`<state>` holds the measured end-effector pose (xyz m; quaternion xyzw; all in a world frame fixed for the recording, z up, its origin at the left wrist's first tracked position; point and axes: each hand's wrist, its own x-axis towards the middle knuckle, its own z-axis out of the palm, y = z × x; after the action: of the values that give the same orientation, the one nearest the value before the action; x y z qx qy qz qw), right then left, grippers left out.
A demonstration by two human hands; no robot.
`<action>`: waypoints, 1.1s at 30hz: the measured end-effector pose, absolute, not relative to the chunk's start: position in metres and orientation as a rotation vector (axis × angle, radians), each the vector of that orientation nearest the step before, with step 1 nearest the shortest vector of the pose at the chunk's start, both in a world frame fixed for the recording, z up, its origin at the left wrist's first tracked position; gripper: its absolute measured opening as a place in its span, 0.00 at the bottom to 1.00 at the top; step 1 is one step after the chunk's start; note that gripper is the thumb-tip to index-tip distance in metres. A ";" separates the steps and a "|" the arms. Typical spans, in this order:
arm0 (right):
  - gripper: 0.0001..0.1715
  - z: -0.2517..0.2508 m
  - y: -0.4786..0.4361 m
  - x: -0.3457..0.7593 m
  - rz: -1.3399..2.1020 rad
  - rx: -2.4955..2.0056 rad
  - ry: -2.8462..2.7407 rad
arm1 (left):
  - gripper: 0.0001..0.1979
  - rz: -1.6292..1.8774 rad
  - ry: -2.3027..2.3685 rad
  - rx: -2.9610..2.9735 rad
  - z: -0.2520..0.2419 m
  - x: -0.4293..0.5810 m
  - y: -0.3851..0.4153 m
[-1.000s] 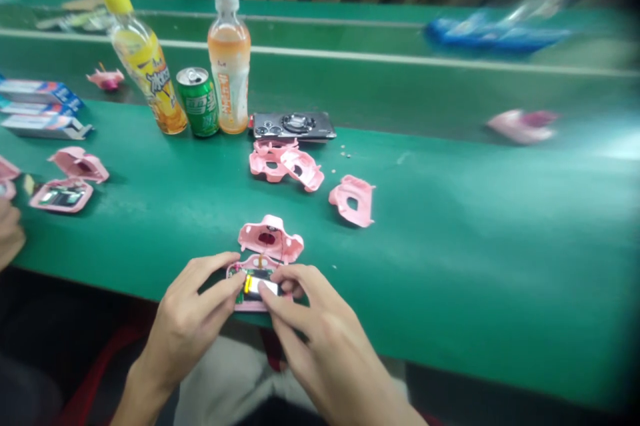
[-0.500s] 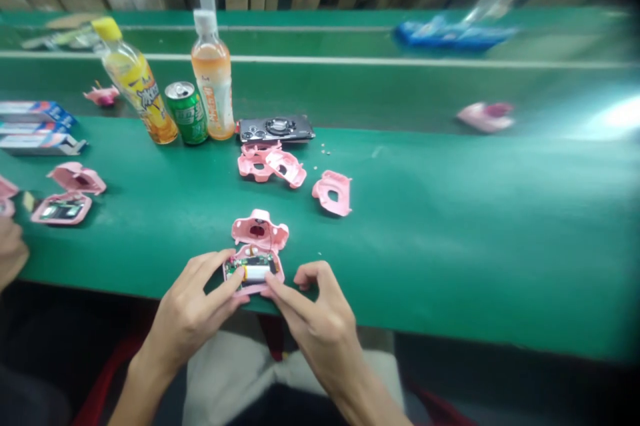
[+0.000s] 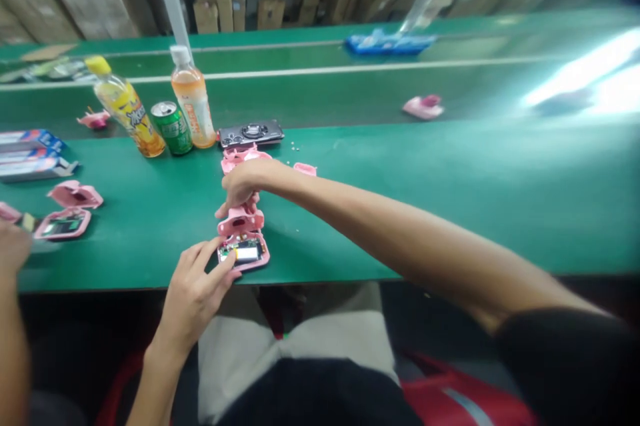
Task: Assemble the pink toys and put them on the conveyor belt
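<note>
An opened pink case (image 3: 266, 255) with a circuit board and a silvery battery (image 3: 247, 254) lies near the front edge of the green table. My left hand (image 3: 195, 279) grips its left side between thumb and fingers. Beyond the case, my right hand (image 3: 243, 183) reaches across, bent at the wrist, over pink shell pieces (image 3: 245, 157). Its fingers curl down by the raised lid (image 3: 240, 220); what they hold, if anything, is hidden. Part of another pink shell (image 3: 305, 169) shows behind my right forearm.
Two drink bottles (image 3: 129, 113) (image 3: 194, 103), a green can (image 3: 173, 128) and a phone (image 3: 252, 135) stand or lie behind. Left are boxes (image 3: 33, 166), another open pink case (image 3: 63, 224) and a person's blurred hand (image 3: 11, 249). A pink part (image 3: 423, 107) lies back right.
My right hand has left the battery and moved forward over the pink shells. My left hand stays on the case. The view has shifted, and the other person's hand has come further in.
</note>
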<state>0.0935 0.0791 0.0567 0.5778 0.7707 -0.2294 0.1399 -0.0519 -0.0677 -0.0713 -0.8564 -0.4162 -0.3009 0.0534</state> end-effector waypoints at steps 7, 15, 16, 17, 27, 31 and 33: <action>0.27 0.066 0.062 0.096 -0.769 1.456 2.109 | 0.16 -0.928 -1.407 -2.526 -0.076 -0.045 -0.077; 0.07 0.095 0.060 0.115 -0.641 1.053 2.551 | 0.11 -1.650 -1.744 -2.613 -0.069 -0.052 -0.082; 0.02 0.098 0.059 0.119 -0.675 0.938 2.667 | 0.13 -1.858 -1.804 -2.557 -0.068 -0.052 -0.082; 0.04 0.100 0.056 0.122 -0.718 0.847 2.775 | 0.16 -2.076 -1.845 -2.474 -0.068 -0.050 -0.081; 0.17 0.122 0.051 0.120 -0.953 0.580 2.948 | 0.26 -2.967 -1.804 -1.975 -0.048 -0.027 -0.044; 0.11 0.119 0.052 0.122 -0.984 0.710 3.012 | 0.21 -2.959 -1.821 -1.879 -0.034 -0.020 -0.042; 0.09 0.108 0.039 0.128 -0.822 1.111 3.187 | 0.19 -3.061 -1.782 -1.752 -0.029 -0.015 -0.040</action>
<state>0.1284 0.0388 0.1076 0.3153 0.9048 -0.2334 -0.1654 -0.0148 -0.0402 -0.0291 -0.4075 -0.4144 -0.7120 -0.3940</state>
